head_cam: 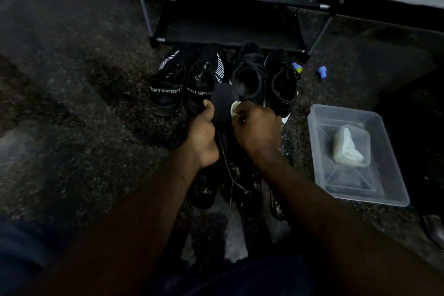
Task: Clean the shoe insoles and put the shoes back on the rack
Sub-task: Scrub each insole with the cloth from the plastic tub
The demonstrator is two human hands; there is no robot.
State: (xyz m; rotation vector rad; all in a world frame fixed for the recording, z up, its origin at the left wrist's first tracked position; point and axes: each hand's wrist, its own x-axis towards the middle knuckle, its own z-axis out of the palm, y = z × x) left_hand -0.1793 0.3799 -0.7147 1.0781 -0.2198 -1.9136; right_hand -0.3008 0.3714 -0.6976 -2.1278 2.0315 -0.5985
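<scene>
A dark speckled floor (72,103) is seen in a dim room, where a black shoe rack (228,29) is placed at the wall and a clear plastic tray (389,190) is laid at the right. Black lettered shoes (168,96) and plain black shoes (251,79) are set just before the rack. Above them a black insole (223,106) is gripped by the left hand (203,137), and a pale cloth (235,109) is pinched against it by the right hand (258,131).

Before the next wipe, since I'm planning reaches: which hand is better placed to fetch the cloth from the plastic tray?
Right, likely. The tray lies on that side, nearer the right hand; the left hand is busy gripping the insole.
</scene>
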